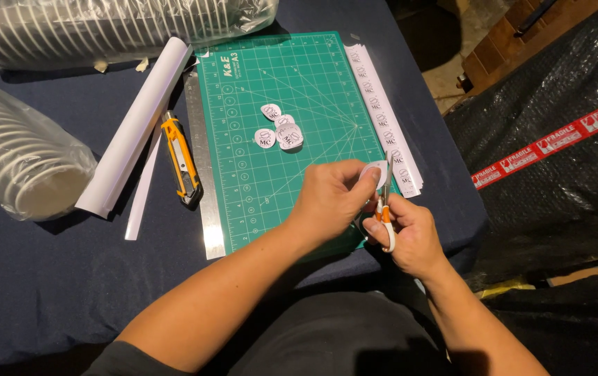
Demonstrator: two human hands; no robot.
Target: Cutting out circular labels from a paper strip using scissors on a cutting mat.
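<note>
paper sticker (pixel 374 171) between left hand (pixel 330 198) fingers (scissors (pixel 386 209) alongside)

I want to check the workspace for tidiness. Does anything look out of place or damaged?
Nothing looks damaged or spilled. The orange utility knife lies beside the steel ruler, whether its blade is out I cannot tell. The cut round stickers lie in a loose overlapping pile on the green mat.

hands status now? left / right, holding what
Left hand: closed on a small round paper sticker.
Right hand: closed on orange-handled scissors, blades at the sticker.
</note>
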